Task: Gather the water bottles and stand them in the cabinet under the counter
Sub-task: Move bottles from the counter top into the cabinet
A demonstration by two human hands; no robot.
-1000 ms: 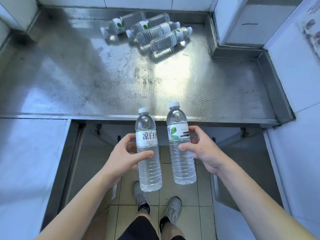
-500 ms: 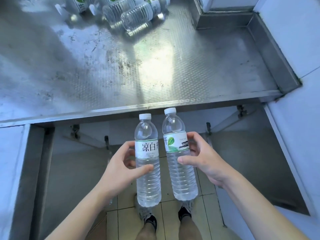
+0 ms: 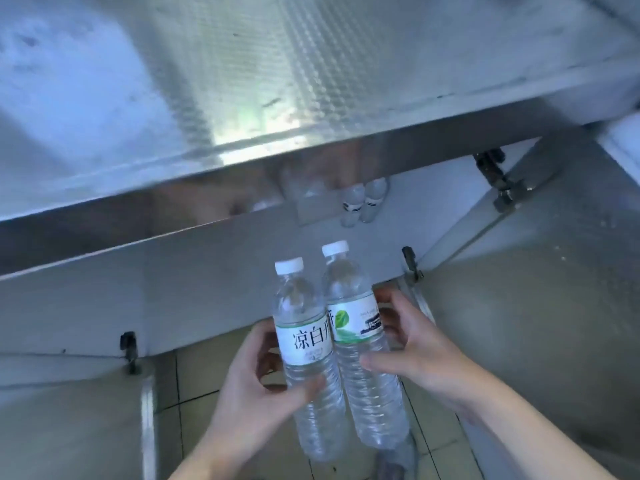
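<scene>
Both hands grip a clear water bottle apiece, held upright with a slight lean and side by side so the two bodies touch: the left hand (image 3: 249,386) has its thumb laid across the front of the left bottle (image 3: 308,358) just under the label and its fingers curled round the back, while the right hand (image 3: 415,351) wraps the right bottle (image 3: 360,348) from the 3 o'clock side, thumb across the ribbed front, fingertips showing behind the label. Each bottle rises toward 12 o'clock out of its hand, white cap uppermost, and its base hangs below toward 6 o'clock, over a tiled floor (image 3: 207,420). By size, the steel counter (image 3: 173,98) comes first, filling the upper half of the view with a dimpled, glaring surface, its front edge running from 9 o'clock up toward 2 o'clock. Beneath it the open cabinet (image 3: 207,282) shows a pale inner panel, with door panels swung out at 8 o'clock and 4 o'clock; the right door (image 3: 536,323) carries a dark hinge (image 3: 495,178) near its top corner. Deep under the counter edge, at about 12 o'clock from the caps, two more bottles (image 3: 362,204) stand close together, small and blurred. The left bottle's white label bears large Chinese characters; the right one's shows a green leaf
</scene>
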